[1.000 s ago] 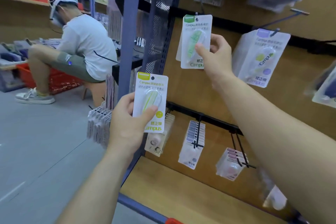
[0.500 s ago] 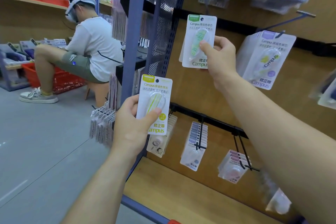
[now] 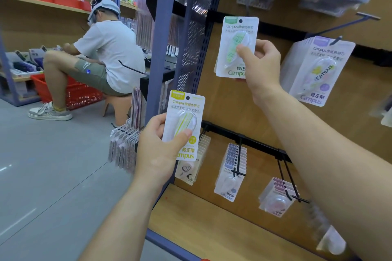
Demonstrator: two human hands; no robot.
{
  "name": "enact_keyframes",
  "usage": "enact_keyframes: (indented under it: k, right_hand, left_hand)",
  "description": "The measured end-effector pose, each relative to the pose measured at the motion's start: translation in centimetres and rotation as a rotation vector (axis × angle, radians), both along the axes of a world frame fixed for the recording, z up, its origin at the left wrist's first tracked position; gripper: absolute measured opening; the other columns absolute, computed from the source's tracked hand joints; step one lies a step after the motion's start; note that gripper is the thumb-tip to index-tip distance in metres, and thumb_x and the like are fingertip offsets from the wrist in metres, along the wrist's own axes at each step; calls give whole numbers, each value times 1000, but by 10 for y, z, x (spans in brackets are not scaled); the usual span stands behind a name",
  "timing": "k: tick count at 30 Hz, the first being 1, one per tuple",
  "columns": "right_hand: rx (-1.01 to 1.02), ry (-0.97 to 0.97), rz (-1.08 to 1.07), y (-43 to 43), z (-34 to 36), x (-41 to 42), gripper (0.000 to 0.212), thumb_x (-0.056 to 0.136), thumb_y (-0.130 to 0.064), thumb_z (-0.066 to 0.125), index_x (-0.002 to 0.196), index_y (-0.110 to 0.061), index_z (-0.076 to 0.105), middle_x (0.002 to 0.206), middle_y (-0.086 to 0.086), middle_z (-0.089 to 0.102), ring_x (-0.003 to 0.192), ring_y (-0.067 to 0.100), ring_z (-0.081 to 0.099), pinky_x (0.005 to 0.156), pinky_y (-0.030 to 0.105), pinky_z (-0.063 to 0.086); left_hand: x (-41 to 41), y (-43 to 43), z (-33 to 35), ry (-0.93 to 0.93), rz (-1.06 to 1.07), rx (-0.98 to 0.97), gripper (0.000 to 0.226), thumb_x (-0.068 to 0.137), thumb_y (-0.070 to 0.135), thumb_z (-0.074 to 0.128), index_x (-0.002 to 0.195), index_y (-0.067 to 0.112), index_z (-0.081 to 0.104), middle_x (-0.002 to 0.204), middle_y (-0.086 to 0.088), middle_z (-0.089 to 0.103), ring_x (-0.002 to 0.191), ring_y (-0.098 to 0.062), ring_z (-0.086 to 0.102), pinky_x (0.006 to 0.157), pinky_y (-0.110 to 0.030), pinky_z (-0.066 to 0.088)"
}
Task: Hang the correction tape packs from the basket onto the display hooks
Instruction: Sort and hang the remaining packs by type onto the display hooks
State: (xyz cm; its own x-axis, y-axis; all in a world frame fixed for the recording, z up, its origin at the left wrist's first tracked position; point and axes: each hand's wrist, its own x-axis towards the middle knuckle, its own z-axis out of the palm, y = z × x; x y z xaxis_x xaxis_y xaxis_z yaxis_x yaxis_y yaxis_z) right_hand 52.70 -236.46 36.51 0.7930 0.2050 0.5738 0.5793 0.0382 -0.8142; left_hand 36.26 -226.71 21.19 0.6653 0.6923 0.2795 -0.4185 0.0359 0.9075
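My left hand (image 3: 158,150) grips a yellow-labelled correction tape pack (image 3: 184,121) upright, thumb on its blister, in front of the blue shelf post. My right hand (image 3: 262,65) pinches a green-labelled pack (image 3: 235,46) by its lower right side and holds it up against the wooden display wall, under the upper black rail. I cannot tell whether its hole sits on a hook. A stack of purple-labelled packs (image 3: 320,70) hangs on a hook to the right. The basket is out of view.
Lower hooks carry more packs (image 3: 231,171) and pink ones (image 3: 277,199); a bare hook (image 3: 347,24) juts out at upper right. A wooden shelf board (image 3: 212,229) lies below. A person (image 3: 101,48) sits on a stool by a red basket (image 3: 74,93) at left.
The view has swung slightly, so both hands and packs sit a little more to the right in the picture. The green pack stays at the upper rail in my right hand.
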Motion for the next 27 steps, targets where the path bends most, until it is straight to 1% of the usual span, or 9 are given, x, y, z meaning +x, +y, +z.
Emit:
enact_keyframes:
  k: [4, 8, 12, 15, 17, 19, 22, 24, 27]
  right_hand:
    - [26, 23, -8, 3, 2, 3, 24, 99, -25, 67, 118, -14, 59, 109, -5, 73, 90, 11, 76, 66, 30, 64]
    - [-5, 44, -43, 4, -3, 13, 27, 100, -28, 66, 122, -16, 58, 120, -3, 70, 98, 13, 74, 66, 24, 62]
    - [-91, 158, -71, 5, -5, 28, 32, 99, -32, 67, 124, -16, 57, 118, 0, 70, 92, 15, 75, 63, 27, 62]
    - [-177, 262, -144, 5, -12, 35, 45, 97, -40, 68, 131, -16, 51, 122, 4, 65, 102, 20, 69, 77, 36, 65]
    - [-222, 284, -191, -2, -25, 28, 54, 97, -41, 68, 139, -15, 47, 124, 2, 59, 108, 20, 62, 91, 40, 61]
    - [-271, 237, -212, -17, -43, 9, 49, 96, -39, 67, 137, -19, 50, 120, -6, 56, 108, 18, 60, 95, 41, 57]
    - [-313, 288, -16, -47, -80, -36, 15, 101, -30, 60, 113, -23, 64, 110, -5, 68, 103, 22, 70, 85, 36, 61]
    - [-341, 375, 118, -68, -102, -66, 10, 103, -24, 57, 106, -21, 66, 108, 3, 73, 96, 22, 74, 74, 33, 61]
    - [-255, 421, 172, -102, -128, -93, 13, 98, -22, 67, 110, -17, 67, 108, 3, 73, 90, 18, 76, 67, 28, 61]
  left_hand:
    - [1, 1, -1, 5, 8, 4, 37, 85, 8, 80, 109, 30, 63, 101, 9, 79, 90, -13, 77, 71, -30, 64]
    - [0, 0, -1, 0, 0, 2, 36, 86, 8, 80, 110, 30, 63, 99, 10, 79, 89, -12, 77, 67, -26, 62]
    - [0, -1, -2, 10, -2, 10, 36, 86, 9, 80, 112, 28, 64, 100, 9, 79, 88, -11, 77, 67, -25, 62]
    - [0, -2, 0, 20, 0, 18, 36, 86, 10, 80, 112, 28, 64, 100, 9, 79, 89, -11, 77, 69, -28, 63]
    - [-1, -2, -1, 27, -3, 7, 35, 87, 10, 79, 114, 29, 65, 102, 9, 79, 91, -12, 77, 73, -32, 64]
    - [-2, -3, -4, 38, -18, 22, 31, 91, 10, 76, 111, 33, 68, 103, 10, 79, 92, -13, 77, 76, -33, 63]
    - [-3, -16, -8, 74, -55, 57, 26, 98, 11, 67, 110, 34, 72, 101, 11, 79, 89, -10, 76, 68, -25, 61]
    - [-1, -31, -11, 117, -95, 40, 28, 101, 9, 61, 115, 28, 74, 101, 9, 79, 91, -12, 76, 66, -25, 59]
    - [0, -62, -13, 159, -176, 8, 36, 100, 4, 54, 109, 31, 76, 105, 3, 79, 102, -25, 74, 83, -42, 61]
